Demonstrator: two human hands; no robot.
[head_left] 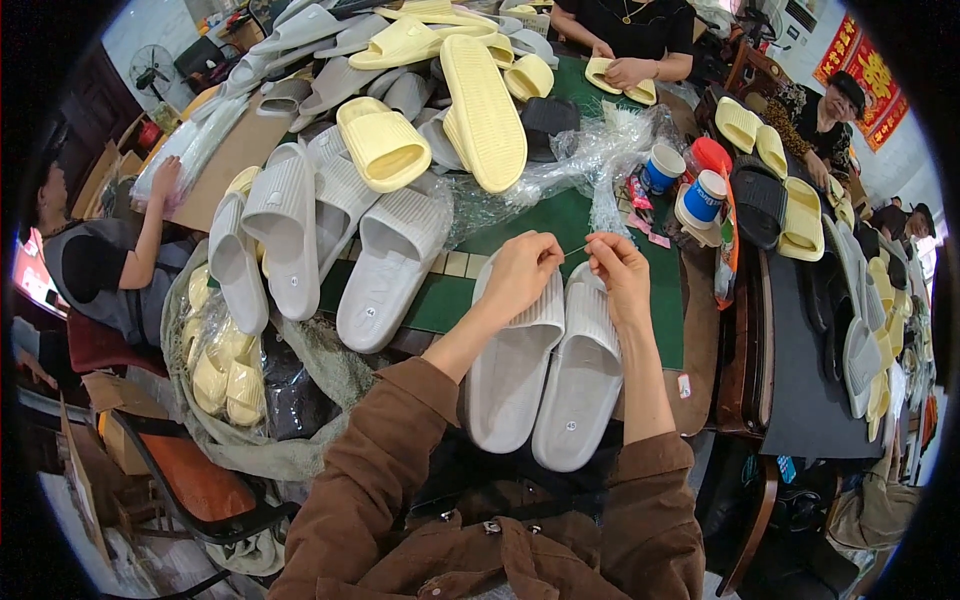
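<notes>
A pair of grey slide sandals (505, 400) lies side by side at the near table edge, toes away from me, with round size stickers inside. Above their straps, my left hand (523, 272) and my right hand (618, 272) are raised close together, each in a pinch. A short thin strand (576, 249) runs between their fingertips; its material is too fine to make out. The fingers partly hide the far ends of the sandals. Left of them, more grey slides (395, 260) lean over the table's edge.
Yellow slides (484, 112) and grey ones are piled at the back. Crumpled clear plastic (540, 190) lies beyond my hands, with blue-and-white paper cups (703, 197) at right. A sack (215, 425) of bagged slides stands at left. Co-workers sit around; one handles a yellow slide (620, 82).
</notes>
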